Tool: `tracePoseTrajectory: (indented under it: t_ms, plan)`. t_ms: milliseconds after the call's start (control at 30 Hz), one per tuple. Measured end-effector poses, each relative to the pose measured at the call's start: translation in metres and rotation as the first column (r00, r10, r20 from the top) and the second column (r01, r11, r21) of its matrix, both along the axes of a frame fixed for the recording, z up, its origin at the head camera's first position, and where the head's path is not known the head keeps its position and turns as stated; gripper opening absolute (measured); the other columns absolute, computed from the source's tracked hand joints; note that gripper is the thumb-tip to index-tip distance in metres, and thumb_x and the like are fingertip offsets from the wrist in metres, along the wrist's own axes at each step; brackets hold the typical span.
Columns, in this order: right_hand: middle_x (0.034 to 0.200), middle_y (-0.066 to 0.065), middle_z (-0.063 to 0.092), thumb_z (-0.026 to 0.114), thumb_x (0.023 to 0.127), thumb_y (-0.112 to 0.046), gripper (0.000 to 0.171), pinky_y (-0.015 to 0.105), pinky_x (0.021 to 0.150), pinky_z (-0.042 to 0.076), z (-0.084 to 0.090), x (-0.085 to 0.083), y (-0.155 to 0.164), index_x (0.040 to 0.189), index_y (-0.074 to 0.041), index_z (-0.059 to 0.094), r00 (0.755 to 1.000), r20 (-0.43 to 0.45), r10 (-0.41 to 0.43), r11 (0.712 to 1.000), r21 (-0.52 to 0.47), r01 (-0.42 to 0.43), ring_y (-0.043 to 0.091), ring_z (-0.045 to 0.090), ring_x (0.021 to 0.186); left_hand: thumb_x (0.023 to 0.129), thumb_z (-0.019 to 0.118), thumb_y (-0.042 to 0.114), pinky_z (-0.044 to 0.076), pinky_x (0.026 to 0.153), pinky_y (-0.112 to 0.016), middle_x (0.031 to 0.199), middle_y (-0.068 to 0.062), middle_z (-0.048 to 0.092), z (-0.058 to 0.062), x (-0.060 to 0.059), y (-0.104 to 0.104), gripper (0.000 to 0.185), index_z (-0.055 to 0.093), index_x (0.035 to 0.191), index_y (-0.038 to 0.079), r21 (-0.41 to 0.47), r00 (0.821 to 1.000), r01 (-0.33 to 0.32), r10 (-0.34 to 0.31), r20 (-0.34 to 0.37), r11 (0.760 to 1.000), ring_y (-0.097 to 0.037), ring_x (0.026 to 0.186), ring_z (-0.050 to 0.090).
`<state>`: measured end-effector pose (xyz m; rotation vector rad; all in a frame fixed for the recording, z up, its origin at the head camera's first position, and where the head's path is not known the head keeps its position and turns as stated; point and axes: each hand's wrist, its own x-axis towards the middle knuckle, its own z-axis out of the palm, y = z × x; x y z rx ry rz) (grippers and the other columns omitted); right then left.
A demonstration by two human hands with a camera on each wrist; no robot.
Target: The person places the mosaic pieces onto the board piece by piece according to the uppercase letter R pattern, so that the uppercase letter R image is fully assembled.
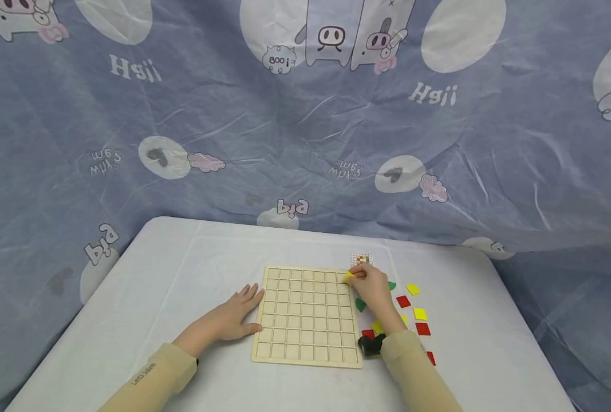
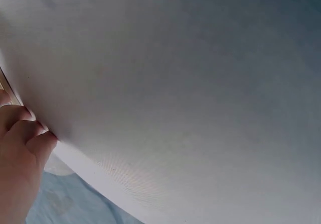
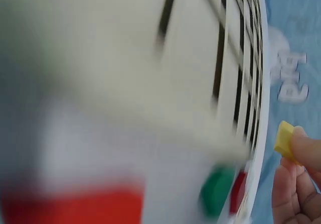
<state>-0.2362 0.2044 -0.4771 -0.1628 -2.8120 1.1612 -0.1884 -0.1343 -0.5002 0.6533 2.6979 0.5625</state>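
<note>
A square wooden grid board (image 1: pixel 307 321) lies on the white table, its cells showing bare wood. Fingers spread, my left hand (image 1: pixel 229 317) rests on the table with its fingertips and thumb at the board's left edge. Over the far right corner of the board, my right hand (image 1: pixel 373 289) pinches a yellow square tile (image 1: pixel 348 276) between thumb and fingers. The right wrist view also shows that yellow tile (image 3: pixel 284 138), held by its edge. Whether it touches the board cannot be told.
Right of the board lie loose yellow tiles (image 1: pixel 420 314), red tiles (image 1: pixel 422 329) and green pieces (image 1: pixel 360 305). A small printed pattern card (image 1: pixel 362 259) sits behind the right hand. A black object (image 1: pixel 371 345) is by the right wrist. A patterned cloth (image 1: pixel 295 126) hangs behind the table.
</note>
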Motion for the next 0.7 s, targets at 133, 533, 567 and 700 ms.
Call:
tracePoseTrajectory:
  t_ms: [133,533,567,700]
  plan:
    - [0.088,0.005,0.071,0.078,0.085,-0.016,0.015,0.03,0.069,0.054,0.0,-0.002,-0.03,0.097,-0.009,0.073,0.997,-0.019,0.078,0.996,-0.045,-0.078,0.016,0.066,0.079,0.093,0.061,0.047,0.018,0.123,-0.053,0.163,-0.02,0.017,0.0,0.0,0.001,0.083,0.026,0.156,0.006,-0.017,1.0,0.002,-0.002,0.001,1.0,-0.038,0.152,0.012]
    - [0.084,0.004,0.072,0.075,0.086,-0.008,0.008,0.029,0.069,0.055,-0.009,-0.009,-0.09,0.093,-0.008,0.074,0.964,-0.011,0.266,0.962,-0.053,-0.266,0.014,0.065,0.075,0.093,0.063,0.045,0.017,0.123,-0.054,0.164,-0.019,0.016,0.003,0.005,0.003,0.082,0.026,0.156,0.007,0.033,0.999,-0.012,0.011,0.03,0.999,-0.038,0.152,0.011]
    - [0.084,0.004,0.072,0.075,0.086,-0.007,0.008,0.029,0.07,0.055,-0.01,-0.009,-0.091,0.093,-0.007,0.074,0.961,-0.013,0.277,0.96,-0.038,-0.277,0.014,0.065,0.076,0.093,0.063,0.045,0.017,0.123,-0.054,0.163,-0.019,0.016,0.003,0.005,0.003,0.082,0.026,0.156,0.007,0.032,1.0,-0.011,0.01,0.028,0.999,-0.038,0.152,0.011]
    - [0.085,0.006,0.072,0.075,0.085,-0.005,0.008,0.03,0.071,0.055,-0.011,-0.01,-0.095,0.093,-0.007,0.075,0.95,-0.032,0.311,0.95,0.013,-0.311,0.016,0.065,0.076,0.093,0.063,0.046,0.017,0.123,-0.053,0.164,-0.018,0.017,0.004,0.004,0.003,0.082,0.026,0.156,0.008,0.022,1.0,-0.011,0.01,0.02,1.0,-0.037,0.153,0.011]
